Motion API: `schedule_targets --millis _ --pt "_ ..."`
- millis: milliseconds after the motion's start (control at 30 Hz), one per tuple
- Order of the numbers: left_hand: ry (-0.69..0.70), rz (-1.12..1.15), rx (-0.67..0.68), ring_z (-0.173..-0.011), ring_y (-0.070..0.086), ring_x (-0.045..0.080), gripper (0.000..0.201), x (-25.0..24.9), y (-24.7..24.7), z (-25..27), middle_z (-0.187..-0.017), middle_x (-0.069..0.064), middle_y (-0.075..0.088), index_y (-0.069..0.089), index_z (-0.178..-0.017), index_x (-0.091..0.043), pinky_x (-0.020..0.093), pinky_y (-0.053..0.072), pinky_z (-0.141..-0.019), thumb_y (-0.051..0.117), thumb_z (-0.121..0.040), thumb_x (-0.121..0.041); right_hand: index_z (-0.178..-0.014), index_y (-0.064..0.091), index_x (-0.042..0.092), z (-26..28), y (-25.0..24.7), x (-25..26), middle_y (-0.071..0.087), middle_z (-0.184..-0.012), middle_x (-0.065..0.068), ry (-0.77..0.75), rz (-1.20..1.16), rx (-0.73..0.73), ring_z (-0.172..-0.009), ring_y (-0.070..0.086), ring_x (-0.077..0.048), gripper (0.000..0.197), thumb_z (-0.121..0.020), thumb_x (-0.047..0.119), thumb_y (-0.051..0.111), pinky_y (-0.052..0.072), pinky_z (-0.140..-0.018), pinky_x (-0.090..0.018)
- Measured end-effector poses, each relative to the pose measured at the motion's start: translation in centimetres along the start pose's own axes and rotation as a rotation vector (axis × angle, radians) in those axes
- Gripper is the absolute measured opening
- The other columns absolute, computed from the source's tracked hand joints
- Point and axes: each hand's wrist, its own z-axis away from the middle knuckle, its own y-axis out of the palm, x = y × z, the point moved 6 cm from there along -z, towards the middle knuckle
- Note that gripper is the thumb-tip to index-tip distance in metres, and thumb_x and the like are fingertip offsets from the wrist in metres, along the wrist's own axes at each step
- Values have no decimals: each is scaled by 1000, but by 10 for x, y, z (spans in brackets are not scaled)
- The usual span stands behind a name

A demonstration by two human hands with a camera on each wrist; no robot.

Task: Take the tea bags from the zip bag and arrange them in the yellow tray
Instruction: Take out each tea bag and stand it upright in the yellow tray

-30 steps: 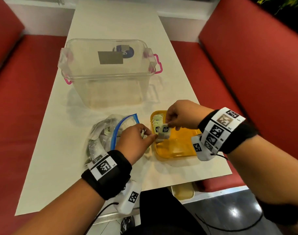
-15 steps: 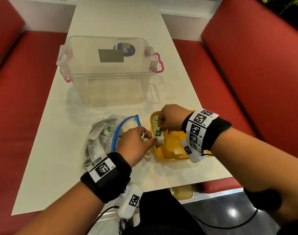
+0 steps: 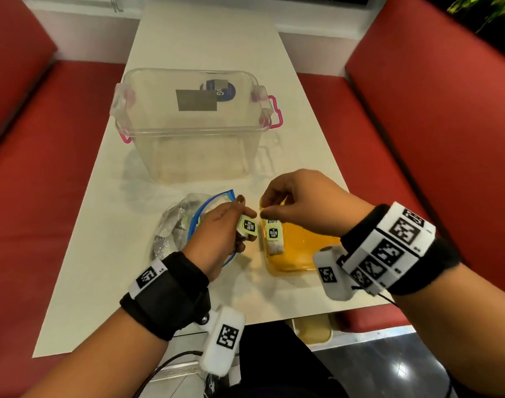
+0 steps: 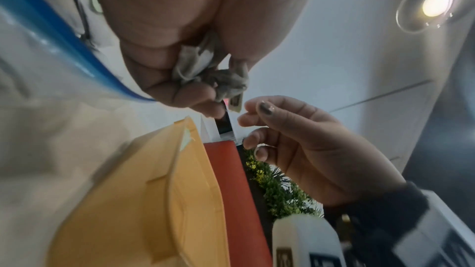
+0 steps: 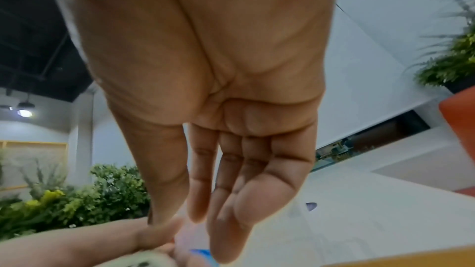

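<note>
While the left hand (image 3: 222, 231) grips a tea bag (image 3: 247, 226) between the zip bag (image 3: 185, 222) and yellow tray (image 3: 300, 251), the right hand (image 3: 300, 202) hovers over the tray, fingers relaxed, holding nothing.

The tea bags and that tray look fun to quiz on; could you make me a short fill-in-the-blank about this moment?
1. The left hand grips a bunch of tea bags just beside the ____ tray.
2. The zip bag has a ____ zip strip along its mouth.
3. The clear storage box has ____ latches.
4. The right hand holds ____.

Missing words: yellow; blue; pink; nothing
</note>
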Motion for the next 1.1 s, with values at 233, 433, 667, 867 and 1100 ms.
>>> schedule_targets --millis 233,433,667,867,1100 --pt "151 36 -48 -62 51 15 28 -16 3 9 -82 9 54 55 -98 -9 21 42 -51 38 -103 -32 -92 63 17 7 27 0 73 -69 -4 183 -286 15 -63 70 -15 26 -83 40 69 54 -65 -34" --pt "209 -54 -28 -78 53 20 25 -15 6 14 -93 0 57 54 -103 -13 22 45 -56 38 -103 -32 -102 60 10 11 29 -4 71 -75 -9 225 -621 -48 -58 66 -13 24 -81 9 72 46 -54 -26" --pt "237 -47 -87 -69 58 9 24 -17 -4 16 -92 2 57 54 -104 -8 19 44 -50 40 -102 -27 -100 61 2 14 22 -11 69 -83 -16 226 -882 -72 -62 69 -18 14 -88 -3 62 51 -56 -25" --pt "326 -191 -107 -53 50 3 15 -25 -6 19 -71 -2 54 57 -84 -11 15 39 -51 62 -93 -22 -99 58 0 14 25 -15 68 -80 -19 233 -1007 -146 -64 70 -23 12 -88 -5 61 56 -60 -27" --pt "488 -505 -47 -67 58 18 7 -39 -5 17 -84 0 64 60 -88 -16 38 50 -68 59 -94 -21 -99 69 24 9 20 -17 66 -89 1 123 -320 -172 -66 59 -11 15 -85 24 70 46 -55 -19"
